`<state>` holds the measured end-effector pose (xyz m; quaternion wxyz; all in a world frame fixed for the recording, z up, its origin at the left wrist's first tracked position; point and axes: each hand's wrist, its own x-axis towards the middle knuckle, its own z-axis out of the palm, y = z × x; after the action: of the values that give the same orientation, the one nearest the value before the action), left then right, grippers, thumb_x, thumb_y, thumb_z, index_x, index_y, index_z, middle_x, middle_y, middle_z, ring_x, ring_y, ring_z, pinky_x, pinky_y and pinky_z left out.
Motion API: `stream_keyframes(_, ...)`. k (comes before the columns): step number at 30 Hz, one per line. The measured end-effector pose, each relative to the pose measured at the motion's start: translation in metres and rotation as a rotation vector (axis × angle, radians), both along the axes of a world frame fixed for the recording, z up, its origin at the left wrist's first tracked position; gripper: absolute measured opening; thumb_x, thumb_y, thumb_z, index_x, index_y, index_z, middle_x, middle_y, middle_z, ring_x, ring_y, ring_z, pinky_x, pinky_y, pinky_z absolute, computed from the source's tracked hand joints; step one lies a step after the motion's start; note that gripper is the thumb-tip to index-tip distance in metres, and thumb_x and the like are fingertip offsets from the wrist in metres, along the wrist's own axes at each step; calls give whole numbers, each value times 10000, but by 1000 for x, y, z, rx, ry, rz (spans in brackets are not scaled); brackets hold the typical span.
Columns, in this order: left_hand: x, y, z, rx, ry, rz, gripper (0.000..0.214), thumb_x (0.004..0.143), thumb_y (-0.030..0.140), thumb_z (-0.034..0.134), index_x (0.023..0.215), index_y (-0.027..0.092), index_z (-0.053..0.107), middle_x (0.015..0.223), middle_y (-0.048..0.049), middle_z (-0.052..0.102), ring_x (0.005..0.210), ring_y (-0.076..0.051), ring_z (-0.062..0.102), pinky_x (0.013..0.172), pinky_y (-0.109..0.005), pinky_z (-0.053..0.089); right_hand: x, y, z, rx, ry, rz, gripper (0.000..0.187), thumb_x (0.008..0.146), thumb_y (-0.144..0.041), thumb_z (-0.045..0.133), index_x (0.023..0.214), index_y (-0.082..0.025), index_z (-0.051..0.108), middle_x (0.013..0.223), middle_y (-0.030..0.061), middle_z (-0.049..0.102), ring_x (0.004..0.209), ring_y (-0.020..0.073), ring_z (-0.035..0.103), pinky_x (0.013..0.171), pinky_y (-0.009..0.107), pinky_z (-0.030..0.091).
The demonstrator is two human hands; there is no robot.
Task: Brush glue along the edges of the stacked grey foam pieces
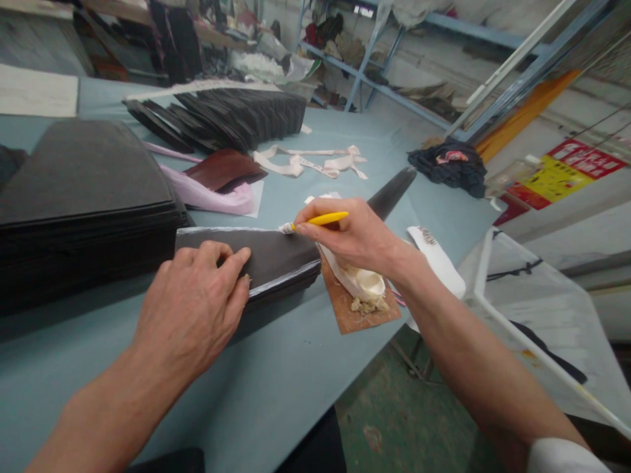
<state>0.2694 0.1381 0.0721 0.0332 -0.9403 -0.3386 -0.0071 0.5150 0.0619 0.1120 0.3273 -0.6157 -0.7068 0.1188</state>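
Container (pixel 352 280) on board (pixel 346 313), right of sheet stack (pixel 276 255)

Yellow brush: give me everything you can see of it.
The yellow brush has a slim, smooth, plastic-looking handle with a rounded end, and a short whitish tip that looks coated; separate bristles can't be made out. The right hand holds it pen-like between thumb and fingers, which hide part of the handle. The tip points left in the picture, slightly lower than the handle's end, and appears to touch the dark top piece at its far, white-streaked edge.
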Motion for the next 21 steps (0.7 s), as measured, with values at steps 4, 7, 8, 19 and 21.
stream_keyframes(4, -1, 2, -3, 6, -2, 1, 547, 1077, 332, 354, 1521, 202, 645, 1368, -164, 675, 1072, -400, 664, 871, -536, 569, 12, -10, 4, -27, -48, -65, 273, 1015, -412, 670, 980, -172, 797, 883, 32, 771, 778, 161, 627, 740, 298, 408)
stream_keyframes(7, -2, 3, -3, 7, 3, -4, 564, 1076, 330, 328, 1525, 200, 645, 1362, -166, 678, 1065, -406, 666, 859, -543, 570, 12, -13, 8, -5, -47, -113, 293, 1022, -434, 673, 983, -171, 796, 873, 34, 766, 769, 163, 617, 725, 299, 399)
stream_keyframes(8, -2, 3, -3, 7, 5, -4, 568, 1075, 330, 323, 1525, 200, 645, 1361, -168, 677, 1066, -407, 667, 856, -543, 571, 10, -13, 7, 9, -38, -118, 304, 1029, -448, 669, 989, -175, 795, 870, 31, 765, 767, 163, 616, 725, 299, 401)
stream_keyframes(19, -2, 3, -5, 26, -8, -5, 546, 1079, 341, 353, 1520, 213, 648, 1353, -156, 687, 1060, -403, 671, 841, -531, 571, 19, -21, 6, -9, -80, -122, 220, 1007, -371, 680, 953, -188, 789, 868, 18, 773, 755, 156, 621, 742, 299, 413)
stream_keyframes(21, -2, 3, -6, 27, -20, -6, 542, 1077, 338, 358, 1516, 209, 650, 1351, -158, 686, 1063, -402, 669, 846, -533, 572, 18, -23, 9, 24, -65, -152, 228, 1007, -385, 685, 945, -188, 783, 862, 16, 769, 755, 155, 619, 739, 298, 412)
